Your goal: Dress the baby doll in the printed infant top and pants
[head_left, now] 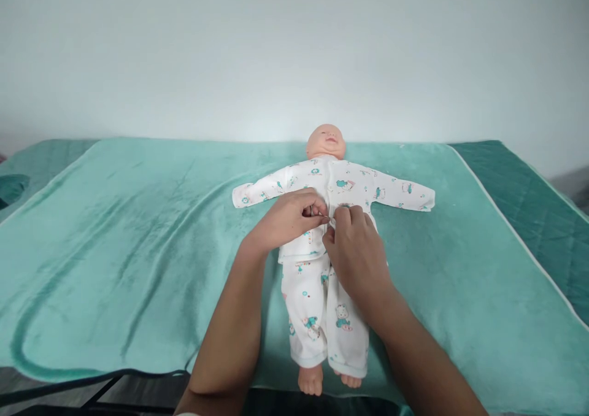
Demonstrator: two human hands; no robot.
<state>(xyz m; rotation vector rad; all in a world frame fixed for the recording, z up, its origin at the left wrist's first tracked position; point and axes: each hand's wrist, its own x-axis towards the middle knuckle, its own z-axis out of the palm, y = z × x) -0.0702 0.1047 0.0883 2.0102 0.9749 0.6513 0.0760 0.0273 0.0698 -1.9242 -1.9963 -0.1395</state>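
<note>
A baby doll [326,141] lies on its back, dressed in a white printed long-sleeved shirt [306,177] and matching trousers [307,318]. Over the middle of the shirt's front opening, my left hand [297,218] pinches one edge of the shirt between thumb and fingertips. My right hand [356,244] meets it there, its fingers closed on the shirt's other edge. The fingertips of both hands nearly touch. Whatever small fastener may be between them is too small to make out. The doll's sleeves are spread out to both sides, and its bare feet [310,380] show below the trouser cuffs.
A wrinkled light green blanket [115,250] covers the surface under the doll. Darker green quilted fabric [529,201] shows at the right. Behind stands a pale wall [294,54]. A dark bar [59,392] crosses the lower left, over the floor.
</note>
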